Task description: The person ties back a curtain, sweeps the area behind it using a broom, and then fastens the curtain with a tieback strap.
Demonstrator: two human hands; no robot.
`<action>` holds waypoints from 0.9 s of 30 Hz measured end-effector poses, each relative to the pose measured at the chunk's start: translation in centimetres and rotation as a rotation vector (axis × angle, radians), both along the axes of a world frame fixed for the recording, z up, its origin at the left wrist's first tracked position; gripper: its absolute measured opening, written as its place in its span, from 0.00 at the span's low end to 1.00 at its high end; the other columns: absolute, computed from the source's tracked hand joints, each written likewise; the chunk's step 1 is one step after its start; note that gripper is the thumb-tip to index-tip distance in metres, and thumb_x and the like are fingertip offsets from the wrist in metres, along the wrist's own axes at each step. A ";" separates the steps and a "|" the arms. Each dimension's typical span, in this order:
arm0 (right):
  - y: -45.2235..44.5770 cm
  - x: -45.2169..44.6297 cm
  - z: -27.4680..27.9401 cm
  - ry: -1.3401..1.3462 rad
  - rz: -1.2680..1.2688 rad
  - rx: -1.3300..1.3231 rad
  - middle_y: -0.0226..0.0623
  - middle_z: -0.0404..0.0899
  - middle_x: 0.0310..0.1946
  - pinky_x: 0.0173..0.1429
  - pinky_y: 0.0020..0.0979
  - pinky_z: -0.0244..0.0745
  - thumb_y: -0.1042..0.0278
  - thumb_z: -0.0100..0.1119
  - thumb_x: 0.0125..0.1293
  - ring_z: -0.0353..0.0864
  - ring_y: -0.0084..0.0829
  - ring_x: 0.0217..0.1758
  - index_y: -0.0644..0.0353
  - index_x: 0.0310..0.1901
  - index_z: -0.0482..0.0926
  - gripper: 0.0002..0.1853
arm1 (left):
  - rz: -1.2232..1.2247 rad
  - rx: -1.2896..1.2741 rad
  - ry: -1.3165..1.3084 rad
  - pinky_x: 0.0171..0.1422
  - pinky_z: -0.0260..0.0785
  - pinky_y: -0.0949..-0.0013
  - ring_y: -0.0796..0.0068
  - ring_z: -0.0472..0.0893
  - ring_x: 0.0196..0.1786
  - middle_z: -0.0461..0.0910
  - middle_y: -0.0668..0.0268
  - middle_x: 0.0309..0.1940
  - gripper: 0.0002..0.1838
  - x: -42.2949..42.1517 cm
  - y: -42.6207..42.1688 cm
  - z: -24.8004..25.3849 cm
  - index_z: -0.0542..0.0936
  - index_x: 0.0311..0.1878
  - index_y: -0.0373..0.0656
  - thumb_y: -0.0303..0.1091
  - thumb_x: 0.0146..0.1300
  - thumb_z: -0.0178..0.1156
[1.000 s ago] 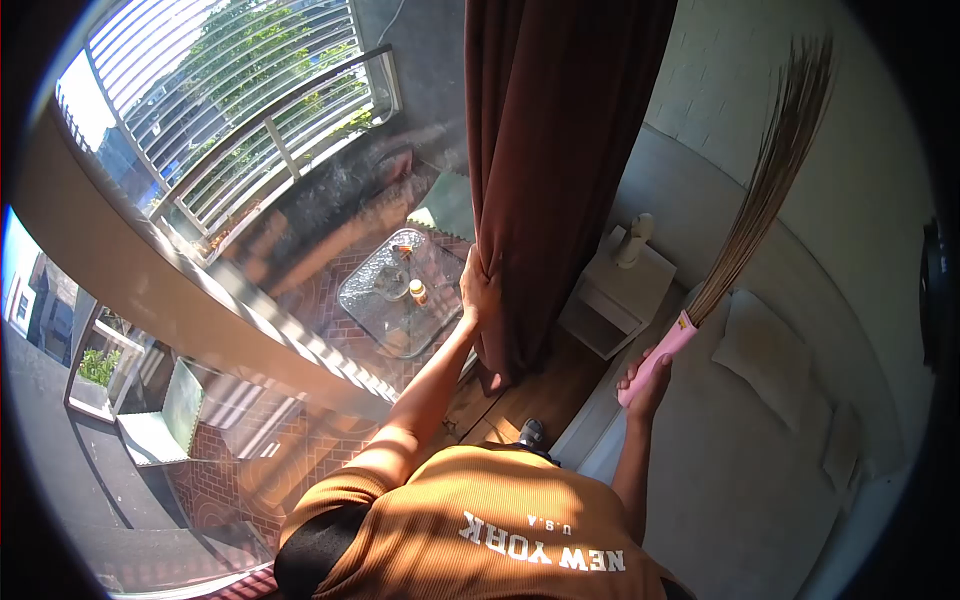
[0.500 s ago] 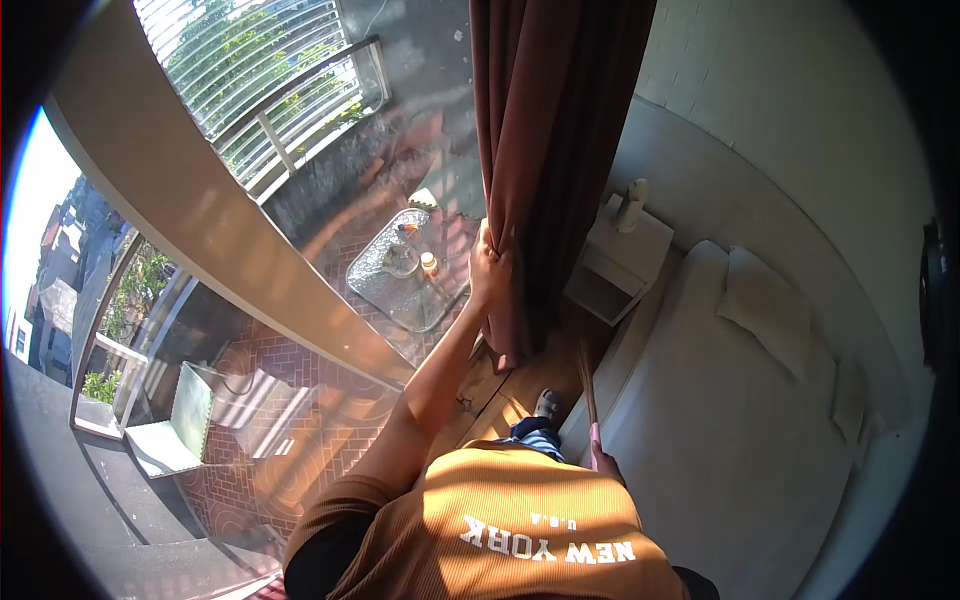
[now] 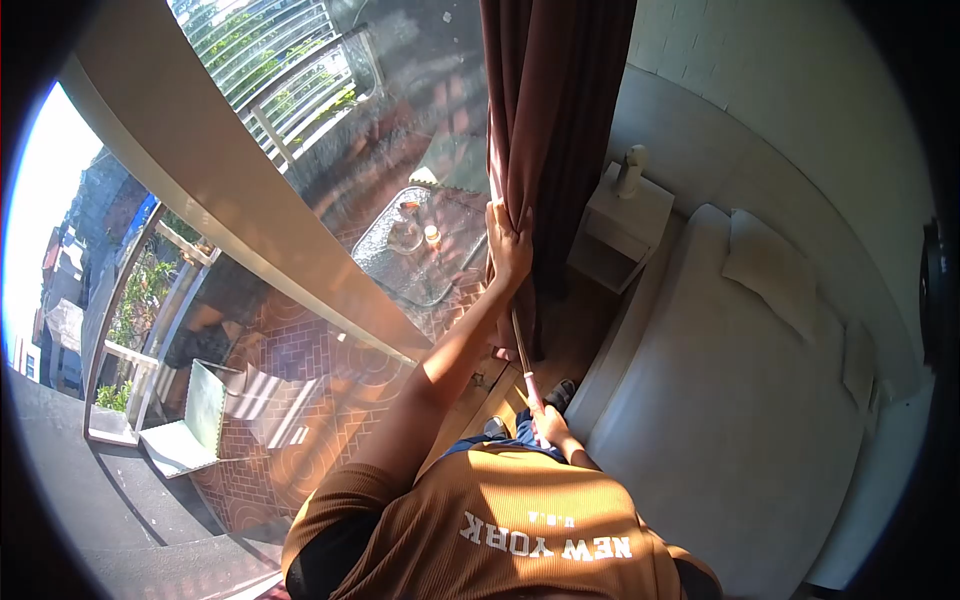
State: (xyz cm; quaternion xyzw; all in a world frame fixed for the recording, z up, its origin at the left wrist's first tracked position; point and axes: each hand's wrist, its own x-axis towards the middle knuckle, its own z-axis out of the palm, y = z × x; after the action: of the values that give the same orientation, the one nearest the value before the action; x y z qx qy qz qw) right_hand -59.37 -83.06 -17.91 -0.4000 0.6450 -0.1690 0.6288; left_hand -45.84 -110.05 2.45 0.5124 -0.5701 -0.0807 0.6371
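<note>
Dark red-brown curtain [image 3: 575,110] hangs from the top of the view down to the floor. My left hand [image 3: 510,240] is closed on its near edge, beside the glass. Lower down, my right hand [image 3: 549,424] grips the pink handle of a stick broom [image 3: 531,384] in front of my shirt. The broom's thin brown bristles point up and away, along the curtain's lower part under my left hand. Their far end is hidden by the curtain and my left arm.
Right of me is a bed [image 3: 690,420] with a pillow [image 3: 768,268]; a white nightstand [image 3: 648,213] bears a small white object. Behind the glass at the left are a glass-topped table [image 3: 385,240] and a pale green chair [image 3: 205,410]. A curved beam [image 3: 200,150] crosses the left.
My right hand has lowered the broom from above the bed and brought it left to the curtain's foot. My left hand still holds the curtain. The view has shifted slightly.
</note>
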 end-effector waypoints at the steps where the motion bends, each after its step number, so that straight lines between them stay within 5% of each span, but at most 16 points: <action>1: 1.4 -1.0 0.2 -0.043 0.017 0.124 0.29 0.65 0.15 0.16 0.27 0.64 0.38 0.47 0.63 0.65 0.23 0.13 0.58 0.30 0.68 0.26 | -0.049 0.032 0.036 0.50 0.60 0.53 0.44 0.68 0.45 0.66 0.45 0.41 0.17 0.1 0.1 0.3 0.64 0.48 0.33 0.35 0.63 0.52; 2: 3.1 -3.5 -7.3 -0.198 -0.019 0.238 0.30 0.65 0.16 0.18 0.28 0.64 0.33 0.47 0.59 0.65 0.24 0.14 0.59 0.32 0.67 0.30 | -0.098 0.063 0.074 0.49 0.61 0.53 0.43 0.69 0.45 0.66 0.45 0.41 0.17 0.4 0.4 0.8 0.65 0.48 0.33 0.36 0.63 0.52; 9: 2.4 -12.3 1.4 -0.511 -0.568 0.623 0.33 0.64 0.16 0.18 0.28 0.64 0.27 0.48 0.53 0.63 0.25 0.12 0.60 0.38 0.63 0.36 | 0.002 0.122 0.051 0.55 0.63 0.54 0.41 0.69 0.52 0.69 0.39 0.48 0.24 0.5 -0.5 0.7 0.63 0.55 0.29 0.39 0.65 0.50; 16: -7.4 -9.9 26.2 -0.449 -0.512 -0.519 0.27 0.61 0.13 0.15 0.22 0.59 0.38 0.41 0.66 0.60 0.19 0.10 0.55 0.36 0.64 0.24 | -0.032 0.123 -0.013 0.50 0.64 0.52 0.39 0.71 0.46 0.70 0.41 0.45 0.23 -0.5 0.8 1.4 0.63 0.53 0.31 0.42 0.65 0.50; 18: -9.1 -8.2 28.7 -0.395 -0.453 -0.791 0.27 0.61 0.13 0.15 0.20 0.58 0.42 0.40 0.67 0.60 0.18 0.10 0.57 0.37 0.64 0.22 | -0.135 0.119 -0.050 0.47 0.64 0.50 0.39 0.72 0.43 0.71 0.42 0.41 0.21 -0.4 1.3 2.1 0.63 0.50 0.33 0.42 0.65 0.49; 19: -9.5 -7.2 29.2 -0.364 -0.421 -0.925 0.26 0.61 0.13 0.15 0.20 0.58 0.43 0.40 0.68 0.60 0.18 0.10 0.57 0.37 0.64 0.21 | -0.197 0.178 -0.089 0.53 0.60 0.54 0.46 0.69 0.47 0.68 0.47 0.43 0.23 -0.2 1.2 2.0 0.61 0.53 0.34 0.46 0.68 0.40; 21: -9.7 -5.3 27.1 -0.203 -0.307 -0.995 0.25 0.60 0.12 0.16 0.19 0.57 0.48 0.40 0.70 0.61 0.17 0.11 0.60 0.37 0.64 0.19 | -0.207 0.016 -0.030 0.54 0.59 0.55 0.47 0.68 0.47 0.66 0.48 0.43 0.22 -0.2 1.1 1.9 0.61 0.53 0.35 0.46 0.68 0.40; 23: -7.6 -2.8 23.1 -0.219 -0.197 -0.659 0.29 0.64 0.11 0.15 0.24 0.58 0.48 0.42 0.69 0.64 0.20 0.11 0.60 0.36 0.67 0.20 | -0.153 -0.005 -0.048 0.55 0.59 0.56 0.49 0.67 0.47 0.65 0.49 0.44 0.21 0.5 1.3 1.7 0.61 0.54 0.37 0.45 0.68 0.39; 25: -5.1 -3.1 13.4 0.070 0.082 -0.409 0.39 0.70 0.11 0.17 0.32 0.66 0.45 0.43 0.68 0.73 0.30 0.12 0.63 0.35 0.70 0.24 | -0.117 0.008 -0.015 0.53 0.59 0.58 0.51 0.69 0.45 0.66 0.48 0.42 0.20 1.9 1.3 0.7 0.62 0.53 0.37 0.44 0.69 0.38; 27: -1.5 -5.1 6.5 0.306 0.151 -0.085 0.32 0.66 0.11 0.15 0.30 0.64 0.44 0.42 0.68 0.67 0.26 0.09 0.63 0.32 0.70 0.25 | -0.045 0.069 0.057 0.47 0.61 0.55 0.48 0.69 0.42 0.64 0.48 0.40 0.15 3.1 2.6 1.7 0.63 0.46 0.35 0.39 0.68 0.43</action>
State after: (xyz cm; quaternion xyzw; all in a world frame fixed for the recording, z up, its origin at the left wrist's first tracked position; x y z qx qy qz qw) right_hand -64.51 -84.58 -11.44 -0.4947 0.6934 -0.0858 0.5168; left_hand -42.76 -107.50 4.11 0.5187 -0.5601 -0.1293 0.6329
